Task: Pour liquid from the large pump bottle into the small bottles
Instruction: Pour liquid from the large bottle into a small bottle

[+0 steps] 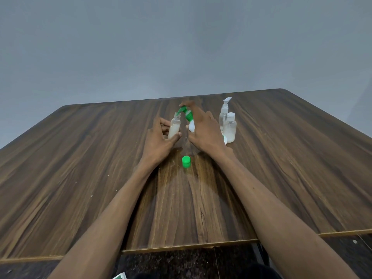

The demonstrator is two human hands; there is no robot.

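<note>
Frame centre: left hand (159,141) grips uncapped small bottle (174,127), part-filled, milky; right hand (203,129) holds tilted green-pump large bottle (190,120), nozzle at its mouth.

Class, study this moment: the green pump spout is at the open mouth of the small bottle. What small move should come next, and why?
Probably press the green pump head with the right hand. Its spout already meets the open neck of the small bottle, which the left hand steadies, and that bottle looks only partly filled.
</note>
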